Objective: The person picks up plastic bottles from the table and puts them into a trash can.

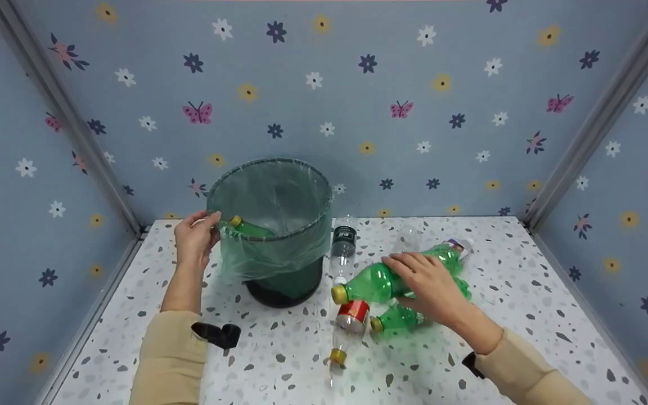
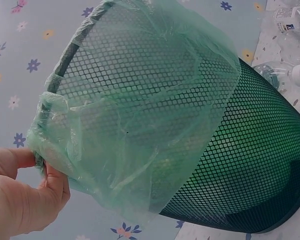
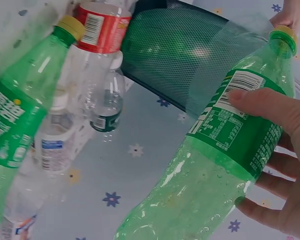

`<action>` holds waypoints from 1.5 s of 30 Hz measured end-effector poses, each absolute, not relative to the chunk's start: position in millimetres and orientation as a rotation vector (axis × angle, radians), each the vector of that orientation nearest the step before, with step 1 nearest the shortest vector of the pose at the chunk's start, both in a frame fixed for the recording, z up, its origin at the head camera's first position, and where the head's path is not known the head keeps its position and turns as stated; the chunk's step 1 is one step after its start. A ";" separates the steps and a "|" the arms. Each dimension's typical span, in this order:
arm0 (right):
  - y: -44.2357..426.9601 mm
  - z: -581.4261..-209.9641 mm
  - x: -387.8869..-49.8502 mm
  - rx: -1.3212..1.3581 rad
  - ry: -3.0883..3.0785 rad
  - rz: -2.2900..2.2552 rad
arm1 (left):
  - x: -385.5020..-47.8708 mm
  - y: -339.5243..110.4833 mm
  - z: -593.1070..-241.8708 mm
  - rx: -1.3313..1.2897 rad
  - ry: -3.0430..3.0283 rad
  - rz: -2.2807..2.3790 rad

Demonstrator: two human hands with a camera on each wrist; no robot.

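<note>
My left hand (image 1: 194, 233) pinches the rim of a mesh trash bin (image 2: 260, 150) and the thin green plastic liner (image 2: 115, 150) folded over it. Inside the bin lies a green bottle (image 1: 252, 229) with a yellow cap. My right hand (image 1: 428, 284) grips a large green plastic bottle (image 3: 210, 175) round its labelled middle, its yellow cap pointing left toward the bin. In the right wrist view the thumb lies across the label and the fingers curl round the far side. Another green bottle (image 3: 20, 105) lies just below that hand in the head view.
Between bin and right hand are a clear bottle with a dark label (image 1: 345, 242) and one with a red label (image 1: 353, 315). More clear bottles (image 1: 408, 239) lie behind the right hand. The speckled white table (image 1: 279, 371) meets a flower-patterned wall (image 1: 324, 101) at the back.
</note>
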State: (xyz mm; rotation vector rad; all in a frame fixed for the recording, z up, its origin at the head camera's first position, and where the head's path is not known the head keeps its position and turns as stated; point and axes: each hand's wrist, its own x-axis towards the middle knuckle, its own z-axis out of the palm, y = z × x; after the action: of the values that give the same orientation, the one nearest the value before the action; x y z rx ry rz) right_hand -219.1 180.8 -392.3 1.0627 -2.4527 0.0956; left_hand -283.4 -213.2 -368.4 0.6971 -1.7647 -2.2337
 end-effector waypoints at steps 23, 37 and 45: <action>128.5 -312.5 -260.6 1.040 -2.432 0.167 | -281.4 -212.9 -365.9 0.663 -1.760 -2.267; 83.5 -290.2 -288.6 0.959 -2.501 0.183 | -283.6 -212.9 -368.3 0.686 -1.767 -2.248; 57.8 -285.7 -304.1 0.902 -2.565 0.088 | -281.6 -213.1 -367.4 0.668 -1.757 -2.260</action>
State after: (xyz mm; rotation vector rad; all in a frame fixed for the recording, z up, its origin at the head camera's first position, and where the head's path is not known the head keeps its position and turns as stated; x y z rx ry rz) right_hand -304.1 57.8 -285.7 0.9016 -2.5655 0.0880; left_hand -281.6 -213.1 -367.4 0.6684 -1.7565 -2.2604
